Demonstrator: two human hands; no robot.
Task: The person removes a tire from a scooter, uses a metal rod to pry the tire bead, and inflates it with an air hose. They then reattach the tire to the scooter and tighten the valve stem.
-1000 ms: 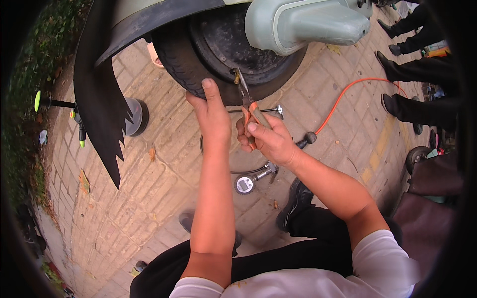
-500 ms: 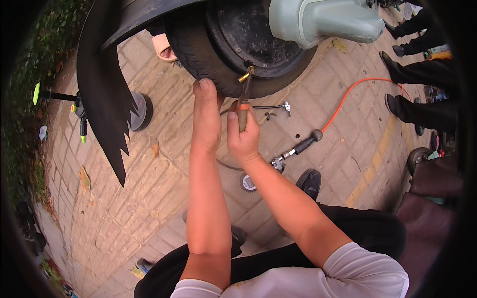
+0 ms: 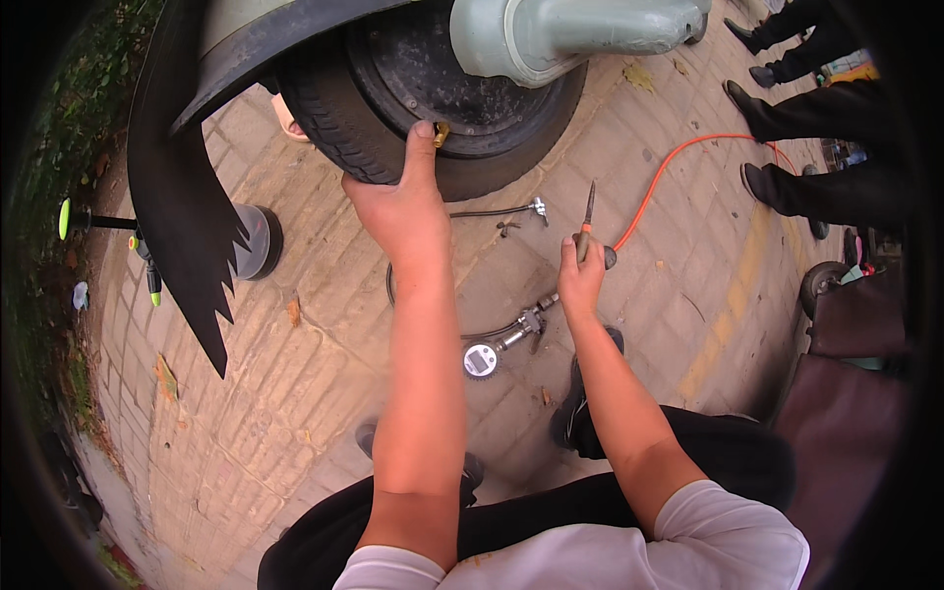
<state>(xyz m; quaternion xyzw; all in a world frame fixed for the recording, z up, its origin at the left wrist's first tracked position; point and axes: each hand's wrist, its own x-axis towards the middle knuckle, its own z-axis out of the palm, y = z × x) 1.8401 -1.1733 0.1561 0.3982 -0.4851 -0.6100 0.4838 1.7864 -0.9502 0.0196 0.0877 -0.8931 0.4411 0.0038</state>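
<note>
Above my arms is a scooter wheel with a black tyre [image 3: 472,177] and a dark dusty hub [image 3: 413,69]. A short brass valve stem [image 3: 442,134] sticks out near the rim. My left hand [image 3: 408,206] grips the tyre's lower edge, its thumb up against the sidewall beside the valve; its other fingers are largely hidden behind the tread. Off to the right, my right hand [image 3: 582,277] is closed around a pair of narrow-nosed pliers [image 3: 588,211] with an orange band, tip pointing away from me. The pliers are apart from the wheel.
On the paving lie a digital tyre gauge [image 3: 481,361], its black hose with a metal chuck [image 3: 537,206], and an orange air hose [image 3: 669,167]. A pump sprayer [image 3: 258,242] stands left, behind a torn black mudflap [image 3: 182,236]. Bystanders' legs [image 3: 806,113] are at the right.
My right hand has drawn the pliers off the valve, down and to the right. The left thumb has moved up beside the valve. The whole view has shifted slightly.
</note>
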